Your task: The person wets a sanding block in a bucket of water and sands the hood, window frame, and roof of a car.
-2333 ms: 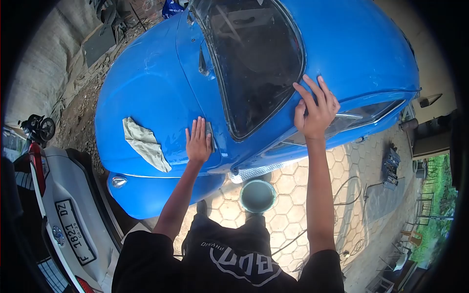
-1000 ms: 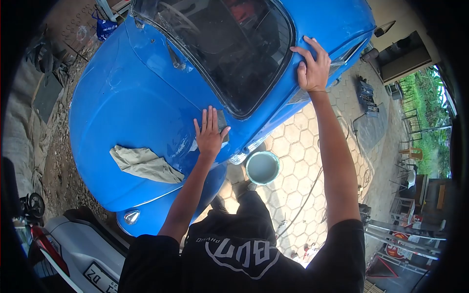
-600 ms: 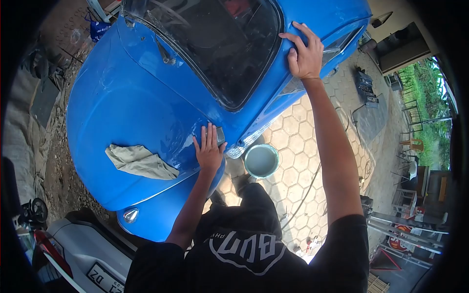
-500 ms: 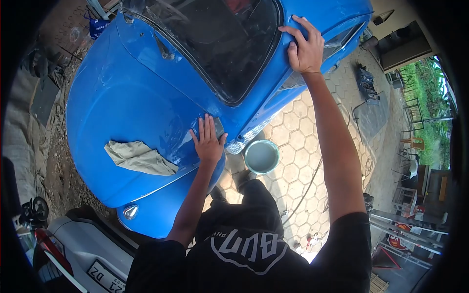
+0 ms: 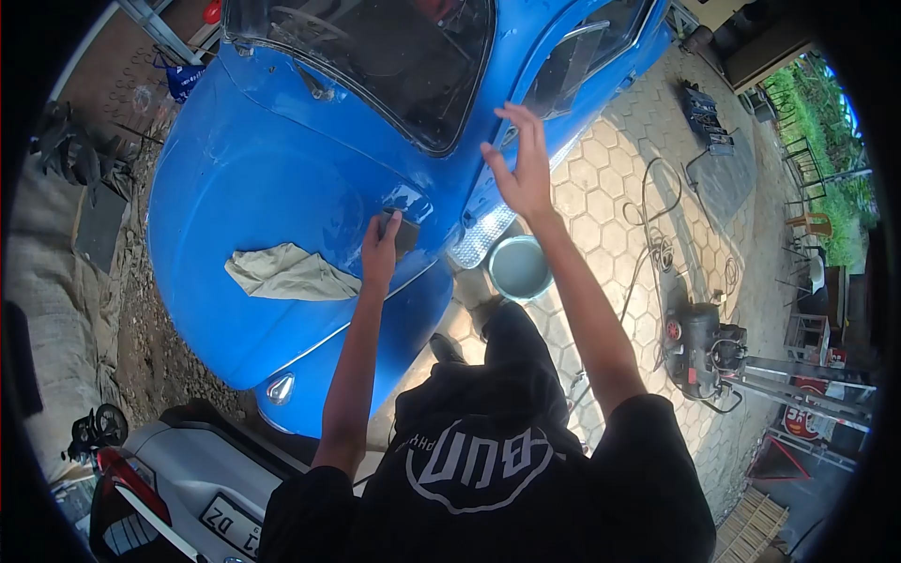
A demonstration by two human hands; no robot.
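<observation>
My left hand (image 5: 379, 246) is closed on the edge of a dark grey piece of sandpaper (image 5: 406, 238), over the front of a blue car (image 5: 253, 178). Beside the fingers, the paint has a wet, shiny patch. A crumpled beige cloth (image 5: 289, 273) lies on the bodywork to the left of that hand. My right hand (image 5: 526, 174) is raised in front of the windscreen pillar and side window, fingers apart, holding nothing.
A bucket of cloudy water (image 5: 521, 268) stands on the hexagonal pavers by my feet. A silver vehicle (image 5: 178, 474) is close at lower left. To the right are a black compressor (image 5: 696, 349), a hose (image 5: 648, 211) and a toolbox (image 5: 706, 117).
My right hand has come off the pillar beside the windscreen and moved down. My left hand has gone from lying flat on the sandpaper to gripping its edge. The view has shifted.
</observation>
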